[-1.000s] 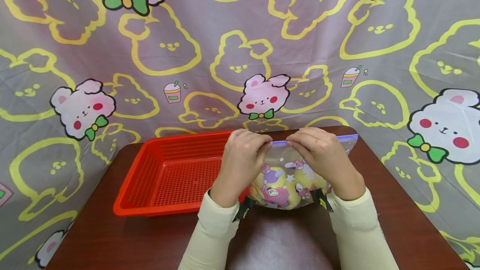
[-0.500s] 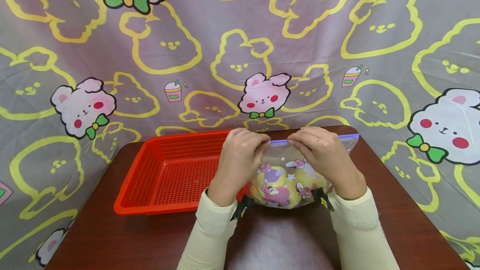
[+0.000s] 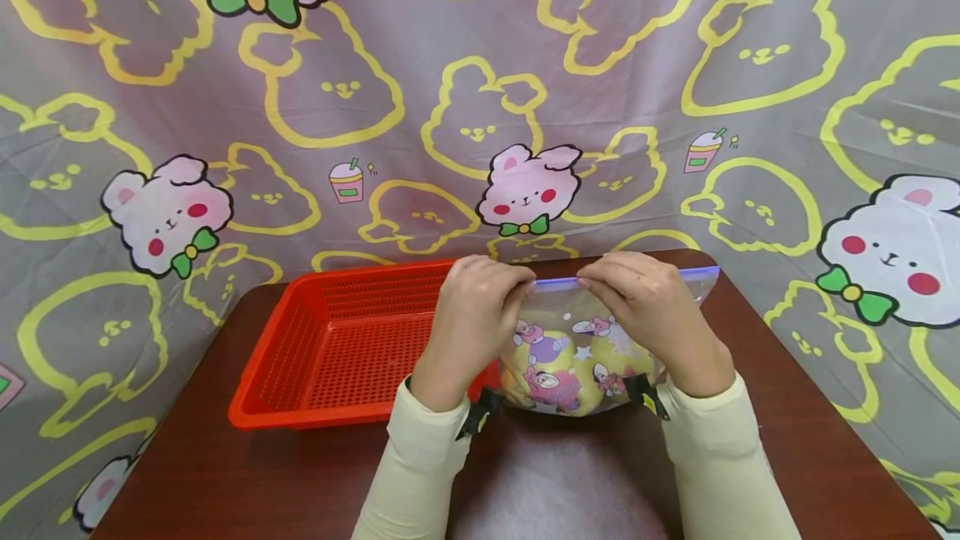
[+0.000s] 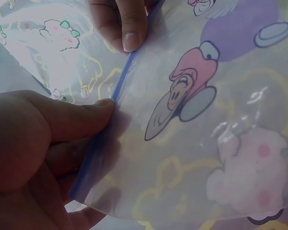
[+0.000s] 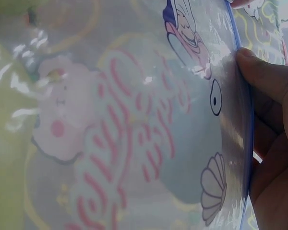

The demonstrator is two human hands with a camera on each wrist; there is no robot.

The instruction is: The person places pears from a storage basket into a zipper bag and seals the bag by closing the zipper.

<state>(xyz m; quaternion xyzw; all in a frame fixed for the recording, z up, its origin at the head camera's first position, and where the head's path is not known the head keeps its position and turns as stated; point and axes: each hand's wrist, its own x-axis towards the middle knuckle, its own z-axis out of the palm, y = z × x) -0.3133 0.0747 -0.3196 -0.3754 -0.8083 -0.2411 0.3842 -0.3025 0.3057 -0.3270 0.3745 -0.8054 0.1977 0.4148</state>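
A clear zip bag (image 3: 551, 369) with pink and purple cartoon prints and a purple zip strip stands on the table, several yellow rounded things inside it. My left hand (image 3: 474, 315) pinches the strip toward its left end between thumb and fingers. Right of it, my right hand (image 3: 648, 307) pinches the same strip, a short gap from the left fingertips. In the left wrist view the left thumb (image 4: 81, 117) presses on the blue-looking strip (image 4: 102, 153). The right wrist view has the right thumb (image 5: 264, 72) against the strip. What the yellow things are cannot be told through the film.
A red perforated plastic basket (image 3: 352, 419) stands left of the bag, partly behind the left hand and forearm. The brown table (image 3: 225, 482) ends at a hanging cartoon-print cloth (image 3: 420, 40) behind and at both sides. Dark straps with small devices sit at both wrists.
My left hand has slid slightly left along the strip, widening the gap between the two hands. The right hand stays nearly in place, still pinching the strip.
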